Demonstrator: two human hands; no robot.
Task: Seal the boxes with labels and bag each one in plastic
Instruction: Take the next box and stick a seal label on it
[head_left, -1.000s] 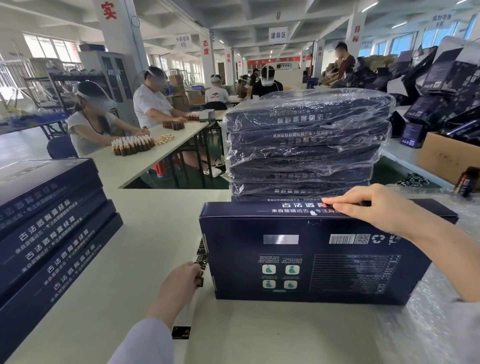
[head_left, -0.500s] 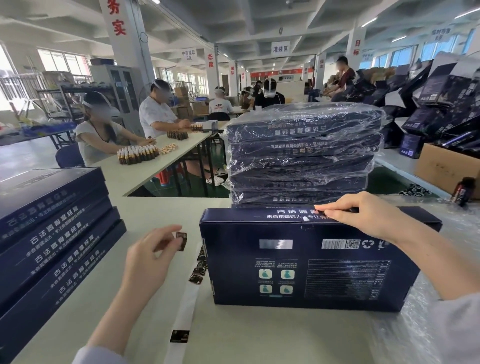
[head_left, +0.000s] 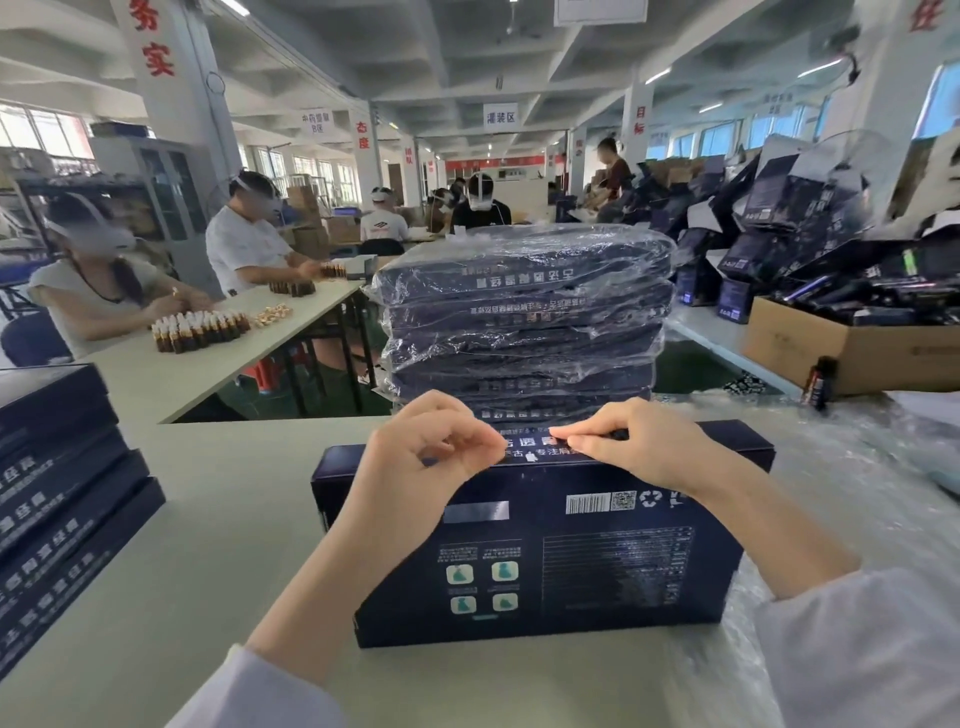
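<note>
left hand (head_left: 431, 457) now up at box (head_left: 597, 571) top | right hand (head_left: 639, 447) beside it

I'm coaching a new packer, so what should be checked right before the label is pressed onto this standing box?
1. Box upright on its long edge on the table: ok.
2. Right hand pressing the top edge to steady it: ok.
3. Left hand pinched at the top edge: ok.
4. Label square over the seam: cannot tell, fingers hide it.
5. Loose plastic beside the box on the right, ready for bagging: ok.
</note>
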